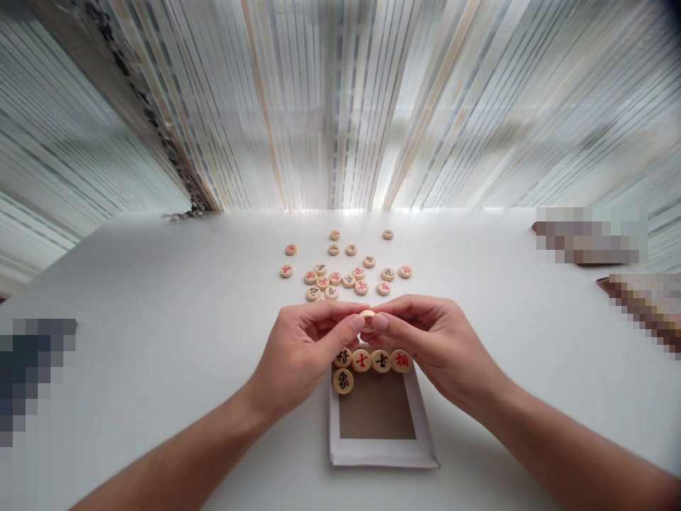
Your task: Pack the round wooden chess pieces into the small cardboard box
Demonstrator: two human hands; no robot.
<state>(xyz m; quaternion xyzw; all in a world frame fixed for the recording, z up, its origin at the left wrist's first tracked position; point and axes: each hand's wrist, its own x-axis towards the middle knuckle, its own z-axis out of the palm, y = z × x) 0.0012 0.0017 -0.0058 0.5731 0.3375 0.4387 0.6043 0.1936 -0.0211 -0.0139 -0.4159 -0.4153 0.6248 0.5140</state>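
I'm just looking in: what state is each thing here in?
Left hand: pinching the held piece.
Right hand: pinching it too.
Held piece: tilted, red character showing.
White box: open, partly filled.
Boxed pieces: five visible, face up.
Loose pieces: scattered flat on the white table, some touching.
Curtain: hanging behind the table.
Pixelated objects: state unclear.

Shows red on the held pale-wood disc [367,322], brown inside the white-walled tray [384,453]. Runs black, red, black, red, left to right, along its far disc row [381,360]; repeats black on the nearer disc [343,382]. Mixes red and black on the loose discs [335,278]. Has plain white on the table [213,383], grey-white and tan stripes on the curtain [319,113].
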